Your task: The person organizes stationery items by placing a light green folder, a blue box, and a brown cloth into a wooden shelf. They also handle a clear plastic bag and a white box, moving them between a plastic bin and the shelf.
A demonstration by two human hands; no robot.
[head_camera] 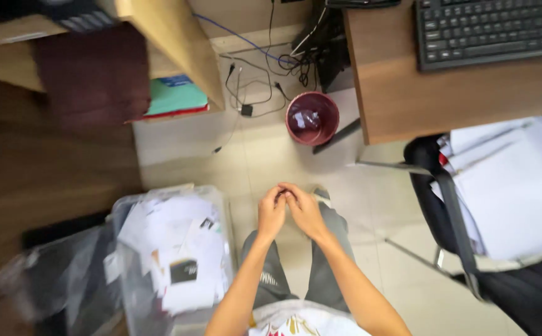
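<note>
The left hand (271,213) and right hand (304,210) are held together above the knees, fingertips curled and touching; whether anything is pinched cannot be told. A paper-filled clear bin (218,198) is seen just left, a maroon wastebasket (312,118) farther off.

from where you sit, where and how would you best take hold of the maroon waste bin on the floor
Probably by the rim of the maroon waste bin, on its near edge, reaching forward and down from above. It stands upright with its round mouth open to the camera, so the rim is exposed. The desk and cables crowd its right and far sides. Both hands are together over the knees.
</note>
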